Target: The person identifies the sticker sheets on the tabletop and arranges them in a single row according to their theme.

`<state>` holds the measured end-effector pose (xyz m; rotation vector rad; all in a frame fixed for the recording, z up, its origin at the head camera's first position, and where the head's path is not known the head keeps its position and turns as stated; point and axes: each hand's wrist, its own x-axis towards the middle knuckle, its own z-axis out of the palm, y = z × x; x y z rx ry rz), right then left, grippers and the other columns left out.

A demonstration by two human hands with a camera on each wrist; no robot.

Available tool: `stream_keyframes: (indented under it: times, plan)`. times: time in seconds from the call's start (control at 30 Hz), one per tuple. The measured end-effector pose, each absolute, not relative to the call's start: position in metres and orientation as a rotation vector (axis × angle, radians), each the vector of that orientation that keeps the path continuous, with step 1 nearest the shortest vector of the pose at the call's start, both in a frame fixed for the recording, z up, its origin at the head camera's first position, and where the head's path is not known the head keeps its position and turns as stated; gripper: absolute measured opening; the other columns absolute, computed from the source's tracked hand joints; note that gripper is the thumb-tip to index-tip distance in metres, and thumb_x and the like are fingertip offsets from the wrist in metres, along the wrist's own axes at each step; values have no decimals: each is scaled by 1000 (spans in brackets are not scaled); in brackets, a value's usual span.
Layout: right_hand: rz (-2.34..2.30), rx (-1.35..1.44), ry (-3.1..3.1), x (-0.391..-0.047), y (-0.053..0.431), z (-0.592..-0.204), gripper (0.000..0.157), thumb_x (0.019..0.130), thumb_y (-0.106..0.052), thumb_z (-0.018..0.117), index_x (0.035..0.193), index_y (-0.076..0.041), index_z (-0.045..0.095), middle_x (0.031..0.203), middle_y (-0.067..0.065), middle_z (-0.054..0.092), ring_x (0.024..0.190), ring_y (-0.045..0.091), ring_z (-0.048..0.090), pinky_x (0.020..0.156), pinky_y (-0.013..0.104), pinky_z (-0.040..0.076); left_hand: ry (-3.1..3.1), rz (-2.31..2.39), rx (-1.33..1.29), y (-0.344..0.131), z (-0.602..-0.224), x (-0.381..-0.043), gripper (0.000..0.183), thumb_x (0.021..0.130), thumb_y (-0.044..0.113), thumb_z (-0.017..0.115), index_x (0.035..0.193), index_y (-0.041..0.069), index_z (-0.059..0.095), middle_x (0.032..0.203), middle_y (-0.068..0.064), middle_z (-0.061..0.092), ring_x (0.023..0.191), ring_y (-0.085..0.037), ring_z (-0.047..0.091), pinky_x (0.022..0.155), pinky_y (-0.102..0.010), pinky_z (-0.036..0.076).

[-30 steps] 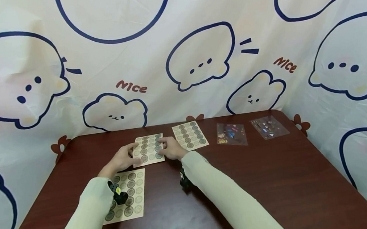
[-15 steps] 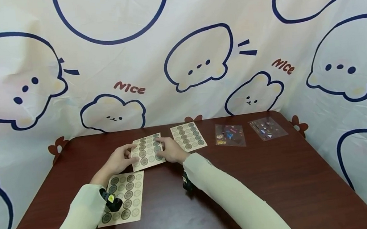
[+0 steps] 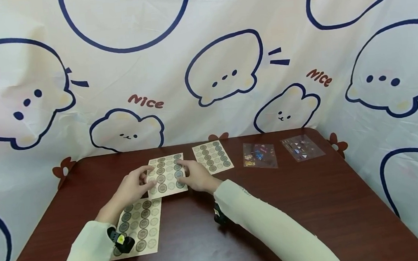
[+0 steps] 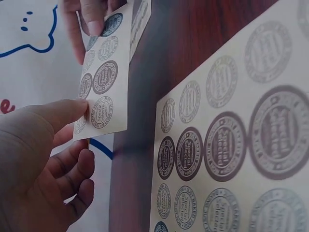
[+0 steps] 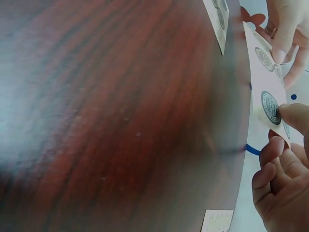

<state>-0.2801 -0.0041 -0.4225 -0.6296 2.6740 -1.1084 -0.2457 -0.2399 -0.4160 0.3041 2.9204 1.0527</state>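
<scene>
Both hands hold a cream sheet of round stickers [image 3: 166,176], printed with rows of dark and pale seals. My left hand [image 3: 133,187] pinches its left edge, thumb on the printed face [image 4: 104,104] and fingers behind. At the right edge my right hand [image 3: 198,177] grips it the same way, with its thumb on a dark seal in the right wrist view. The sheet tilts up from the table, its printed side toward me. Under my left forearm lies a larger-looking sticker sheet [image 3: 143,229], partly covered by the wrist and its camera.
A third sticker sheet [image 3: 213,157] lies at the back of the brown table [image 3: 275,207]. To its right are two clear plastic sheets, one with colourful stickers [image 3: 259,155] and one with small pale and dark shapes [image 3: 302,147]. A cartoon-printed cloth [image 3: 178,120] hangs behind the table.
The held sticker sheet has come up and slightly toward me, tilting more, with both hands moving along with it. My left forearm has drawn back to the left, uncovering more of the near sheet.
</scene>
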Motion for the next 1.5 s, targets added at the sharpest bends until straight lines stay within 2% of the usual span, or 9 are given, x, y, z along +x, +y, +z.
stream_keyframes:
  times: [0.03,0.07,0.13,0.2,0.4,0.6,0.93,1.17,1.5]
  plan:
    - [-1107,-644,2676,-278,-4,-422,62,96,-18,69,153,-15,45,112,11,73,80,11,62,73,21,48,2926,1056,304,-240,-415,-244,48,96,15,67,140,1,53,85,-6,54,68,-18,48,59,-27,39]
    - [-1111,-654,2672,-277,-3,-422,62,96,-18,69,153,-15,45,99,11,73,71,12,62,67,21,48,2927,1061,306,-240,-414,-242,48,96,15,67,140,1,53,85,-6,54,69,-18,48,59,-27,39]
    - [-1123,-674,2656,-275,-2,-422,63,96,-17,68,154,-15,44,73,9,66,51,14,51,55,22,44,2931,1061,310,-239,-413,-238,49,96,16,67,140,1,53,85,-6,55,70,-18,48,58,-27,39]
    - [-1138,-687,2652,-272,-1,-420,62,96,-17,69,153,-15,45,63,5,58,43,11,44,50,21,40,2940,1054,311,-239,-413,-235,50,96,17,68,141,1,52,85,-6,55,69,-17,49,57,-26,39]
    - [-1150,-718,2657,-264,2,-413,62,94,-18,71,151,-15,48,81,5,68,49,8,46,58,21,43,2992,991,296,-238,-411,-227,51,97,20,68,142,2,53,85,-4,55,68,-15,48,56,-25,38]
    - [-1109,-737,2688,-259,8,-412,61,95,-20,71,152,-18,48,83,-1,64,51,8,49,55,21,43,3010,964,302,-233,-409,-219,50,96,22,68,141,4,55,85,-4,55,68,-15,48,56,-26,38]
    - [-1060,-768,2721,-251,17,-413,58,95,-24,71,150,-20,51,108,2,65,58,8,49,59,23,43,3023,938,317,-227,-405,-208,48,95,22,70,139,6,57,86,-2,57,68,-13,49,56,-26,39]
    - [-1113,-793,2699,-246,26,-411,56,94,-22,72,147,-18,53,107,3,65,63,8,52,61,23,44,3023,969,368,-223,-403,-204,47,94,20,71,137,6,59,85,-2,58,69,-13,50,57,-26,40]
    - [-1208,-825,2626,-239,34,-417,54,91,-17,75,143,-13,58,84,0,61,55,6,49,54,20,42,2979,1036,420,-221,-410,-198,44,91,16,73,133,6,62,83,-1,57,70,-13,50,58,-24,40]
